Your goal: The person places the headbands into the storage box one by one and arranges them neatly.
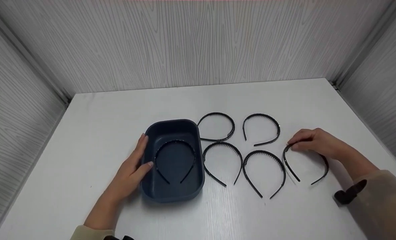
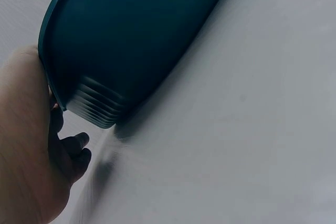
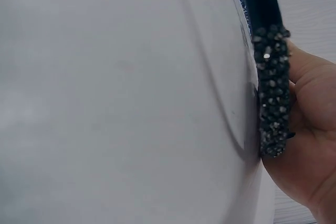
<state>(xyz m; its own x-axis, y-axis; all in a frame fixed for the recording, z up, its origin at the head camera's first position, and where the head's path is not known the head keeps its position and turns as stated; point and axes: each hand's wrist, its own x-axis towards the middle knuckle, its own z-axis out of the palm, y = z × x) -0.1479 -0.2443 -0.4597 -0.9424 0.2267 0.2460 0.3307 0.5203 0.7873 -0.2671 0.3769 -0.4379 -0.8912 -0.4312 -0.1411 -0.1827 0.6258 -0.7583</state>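
Observation:
My left hand (image 1: pixel 128 175) grips the left side of a dark blue plastic bin (image 1: pixel 174 196), with its thumb over the rim and its fingers along the outer wall. Inside the bin lies one thin black headband (image 1: pixel 175 141). At the right, my right hand (image 1: pixel 312 141) pinches the top of another black headband (image 1: pixel 326 166), whose two ends point toward me. In the right wrist view, this headband (image 3: pixel 272 90) has a stretch of glittering dark stones. The left wrist view has the bin's wall (image 2: pixel 131 30) beside my left hand (image 2: pixel 31 145).
Between the bin and my right hand, several toothed black headbands lie on the white table (image 1: pixel 217 213): two at the back (image 1: pixel 233 126) (image 1: pixel 278 130), two in front (image 1: pixel 240 160) (image 1: pixel 283 170). Grey wood-grain panels (image 1: pixel 198 43) stand behind and at both sides.

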